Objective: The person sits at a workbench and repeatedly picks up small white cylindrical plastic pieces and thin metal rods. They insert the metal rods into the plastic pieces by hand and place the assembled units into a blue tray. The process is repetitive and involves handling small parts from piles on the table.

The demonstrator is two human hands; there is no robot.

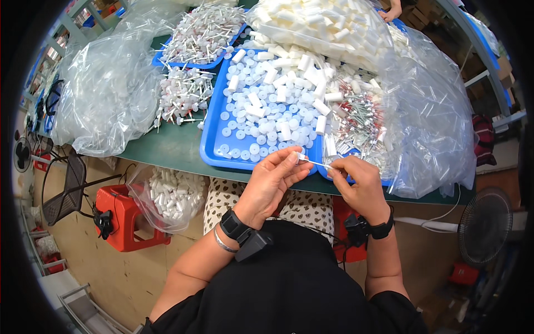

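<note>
Held item: thin white rod [317, 163], slender and straight, with a small white end piece [301, 157] at its left end. Fine shape of the end piece is too small to tell; it is partly covered by the fingers.

Position: rod spans the gap between the two hands, over the near edge of the blue tray [207, 147], sloping slightly downward to the right.

Left hand [272, 179]: palm turned up, thumb and index fingers [291, 158] nearly closed about the end piece; the other fingers curl loosely, slightly apart. Right hand [359, 179]: thumb and index fingertips pinched together on the rod's right end, remaining fingers folded in. End piece sits between the left fingertips; the rod's middle is bare between the hands.

Surroundings: blue tray on the green counter [161, 146] holds translucent discs [240, 134] with small center holes, plus white cylinders [255, 111] lying among them, mostly toward the far side. Right of these, a heap of thin metal pins [361, 116], some with red parts. Far left, a second blue tray [208, 65] heaped with white-stemmed pieces [203, 33]. Far side, a clear bag of white cylinders [328, 28].
</note>
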